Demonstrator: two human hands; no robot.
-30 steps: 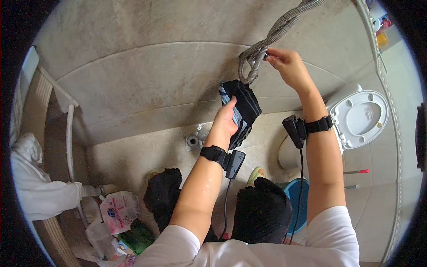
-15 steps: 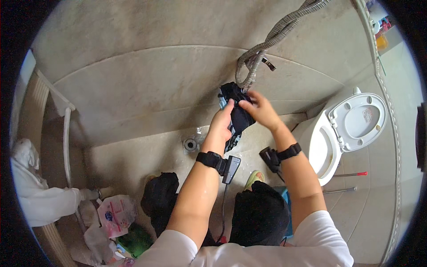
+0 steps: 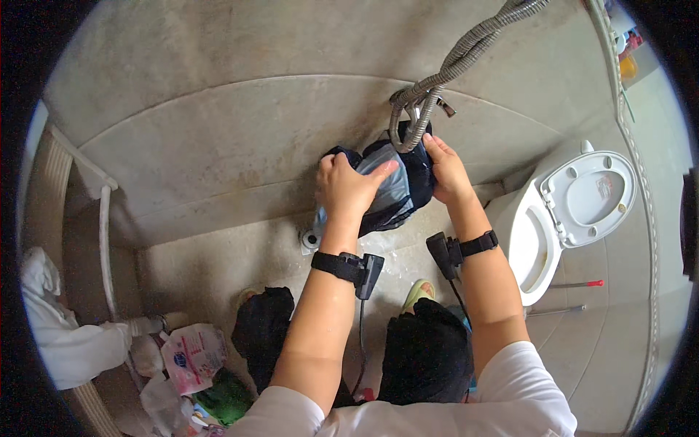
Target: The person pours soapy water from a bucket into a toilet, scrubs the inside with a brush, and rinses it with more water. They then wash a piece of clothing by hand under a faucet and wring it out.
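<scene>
A dark navy cloth item (image 3: 419, 178) with a light-blue inner side is held spread between my hands, in front of the wall and close below the tap. I cannot make out its exact kind. My left hand (image 3: 346, 186) grips its left edge, the thumb lying over the light-blue part. At the right edge, my right hand (image 3: 447, 169) closes on the dark fabric, thumb upward. A looped metal hose (image 3: 435, 86) hangs over the cloth's top and hides part of it. Both wrists carry black straps with small dark devices and cables.
The tap lever (image 3: 446, 108) juts from the wall. A floor drain (image 3: 311, 239) lies below my left hand. On the right stands a white toilet (image 3: 523, 255) with its lid raised. Plastic bags (image 3: 193, 357) and a white cloth (image 3: 76, 339) are at the lower left.
The cloth item has been opened out from a narrow bundle, showing more of its light-blue side. My left hand has moved left and turned; my right hand has shifted slightly right.
</scene>
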